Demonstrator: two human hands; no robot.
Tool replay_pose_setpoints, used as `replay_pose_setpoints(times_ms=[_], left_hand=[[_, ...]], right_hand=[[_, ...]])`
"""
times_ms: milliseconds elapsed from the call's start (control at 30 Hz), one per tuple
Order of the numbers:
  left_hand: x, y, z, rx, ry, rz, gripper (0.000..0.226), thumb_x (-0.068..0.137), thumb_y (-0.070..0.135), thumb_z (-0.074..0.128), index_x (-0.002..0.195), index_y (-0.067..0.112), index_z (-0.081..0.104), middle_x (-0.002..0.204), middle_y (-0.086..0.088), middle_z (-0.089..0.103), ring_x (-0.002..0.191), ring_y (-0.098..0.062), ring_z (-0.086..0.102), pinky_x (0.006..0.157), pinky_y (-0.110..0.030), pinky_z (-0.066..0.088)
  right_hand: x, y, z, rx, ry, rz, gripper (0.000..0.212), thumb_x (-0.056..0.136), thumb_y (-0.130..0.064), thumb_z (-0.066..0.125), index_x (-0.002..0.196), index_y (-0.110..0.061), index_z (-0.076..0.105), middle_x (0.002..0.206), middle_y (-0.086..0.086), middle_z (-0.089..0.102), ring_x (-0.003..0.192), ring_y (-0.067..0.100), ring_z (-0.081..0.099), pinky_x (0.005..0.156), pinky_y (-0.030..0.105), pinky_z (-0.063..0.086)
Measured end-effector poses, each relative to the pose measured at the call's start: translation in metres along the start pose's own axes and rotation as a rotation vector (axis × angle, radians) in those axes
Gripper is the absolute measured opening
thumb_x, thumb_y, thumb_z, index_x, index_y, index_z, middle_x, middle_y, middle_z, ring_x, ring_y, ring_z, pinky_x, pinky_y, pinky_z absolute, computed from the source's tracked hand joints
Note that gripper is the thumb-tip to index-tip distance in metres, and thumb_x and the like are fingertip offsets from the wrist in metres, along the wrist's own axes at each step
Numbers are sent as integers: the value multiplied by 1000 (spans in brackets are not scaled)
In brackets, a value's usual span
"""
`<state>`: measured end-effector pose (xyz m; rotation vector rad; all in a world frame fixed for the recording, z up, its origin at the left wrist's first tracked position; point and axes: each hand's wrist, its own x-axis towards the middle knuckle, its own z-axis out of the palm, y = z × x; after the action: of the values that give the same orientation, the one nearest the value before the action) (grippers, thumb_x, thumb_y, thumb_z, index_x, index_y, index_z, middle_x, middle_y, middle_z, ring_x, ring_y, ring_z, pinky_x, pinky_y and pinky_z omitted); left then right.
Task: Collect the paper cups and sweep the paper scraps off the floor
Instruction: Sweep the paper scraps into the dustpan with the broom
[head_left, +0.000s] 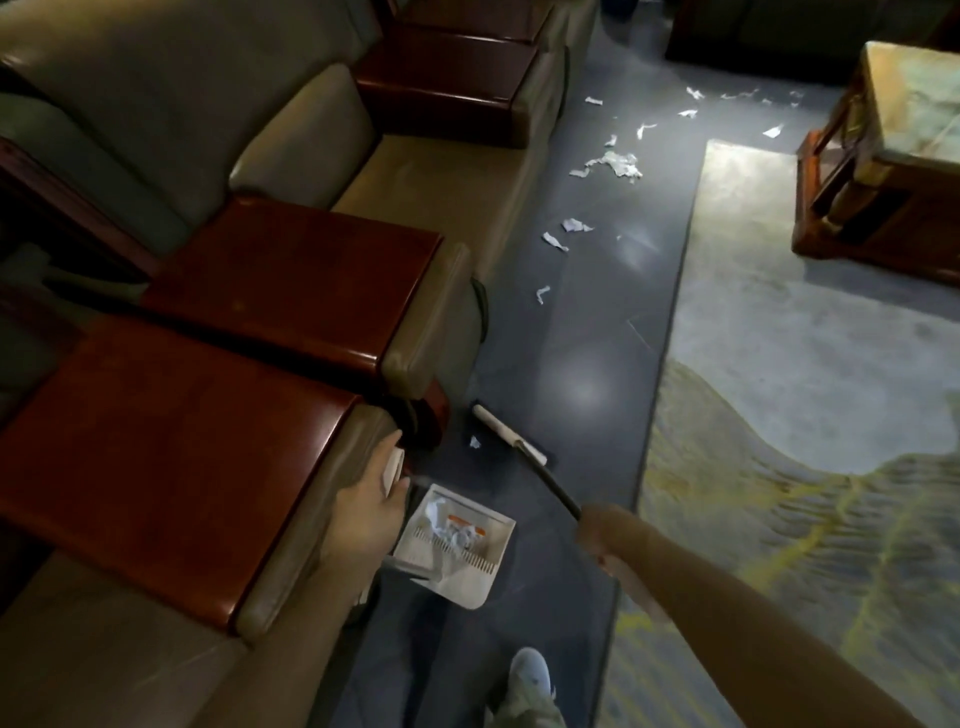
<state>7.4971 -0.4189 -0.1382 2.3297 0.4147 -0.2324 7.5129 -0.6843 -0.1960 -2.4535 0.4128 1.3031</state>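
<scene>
Paper scraps (613, 165) are lying across the glossy dark floor (587, 358) between sofa (415, 171) and rug (779, 364) — right hand (608, 535) is gripping the broom (550, 483), left hand (369, 501) clutching the dustpan (470, 590).

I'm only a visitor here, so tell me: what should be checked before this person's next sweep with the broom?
1. The right hand grips the broom: ok.
2. The broom's head is on the floor beside the nearest scrap: ok.
3. The left hand holds the dustpan near that scrap: ok.
4. The dustpan's open edge faces the broom: cannot tell.
5. The dustpan has room beyond the crumpled paper in it: ok.
6. The floor ahead is swept: not ok, many scraps lie beside the sofa.
</scene>
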Motion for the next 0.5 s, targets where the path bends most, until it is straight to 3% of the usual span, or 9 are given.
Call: replay_pose_setpoints(times_ms=[67, 133, 200, 267, 367, 433, 500], left_hand=[[11, 6, 4, -3, 11, -3, 53, 94, 24, 54, 141, 41, 35, 123, -5, 60, 101, -24, 60, 87, -33, 47], [18, 10, 5, -5, 4, -4, 49, 94, 23, 53, 138, 40, 40, 91, -5, 64, 74, -17, 59, 70, -30, 48], [22, 15, 2, -8, 1, 11, 45, 94, 21, 54, 135, 36, 45, 69, 2, 52, 59, -12, 50, 57, -26, 39], [26, 19, -2, -3, -8, 46, 42, 94, 20, 55, 133, 33, 47, 77, 0, 57, 65, -18, 57, 58, -24, 39], [28, 25, -8, 54, -38, 102, 44, 95, 24, 54, 136, 32, 44, 109, -9, 61, 94, -26, 61, 72, -25, 40], [26, 32, -10, 90, -122, 80, 46, 97, 29, 49, 140, 37, 36, 108, -11, 60, 90, -25, 58, 72, -27, 40], [26, 39, -9, 85, -174, 78, 45, 97, 31, 47, 140, 42, 34, 103, -12, 60, 85, -26, 57, 71, -32, 43]], right_hand=[[0, 2, 14, 39, -51, -18, 37, 91, -12, 52, 128, -4, 53, 122, 15, 61, 111, 28, 61, 65, 24, 44], [-11, 5, 28, -16, -94, -53, 37, 93, -13, 50, 128, -3, 53, 111, 12, 61, 101, 25, 61, 70, 25, 41], [-33, 6, 28, -141, -160, -110, 22, 96, -13, 46, 115, -5, 54, 97, 8, 51, 91, 21, 56, 68, 24, 38], [-57, 13, 18, -191, -216, -125, 6, 97, -15, 45, 101, -11, 47, 90, 7, 49, 91, 20, 54, 62, 21, 37], [-93, 24, -6, -192, -245, -98, 23, 95, -18, 47, 112, -5, 56, 100, 15, 59, 87, 28, 59, 67, 30, 40], [-111, 26, -22, -165, -238, -79, 34, 96, -18, 47, 122, 2, 54, 106, 20, 61, 75, 22, 54, 60, 28, 38], [-121, 25, -34, -111, -199, -75, 30, 96, -16, 45, 119, 1, 53, 86, 16, 61, 62, 18, 54, 48, 22, 38]])
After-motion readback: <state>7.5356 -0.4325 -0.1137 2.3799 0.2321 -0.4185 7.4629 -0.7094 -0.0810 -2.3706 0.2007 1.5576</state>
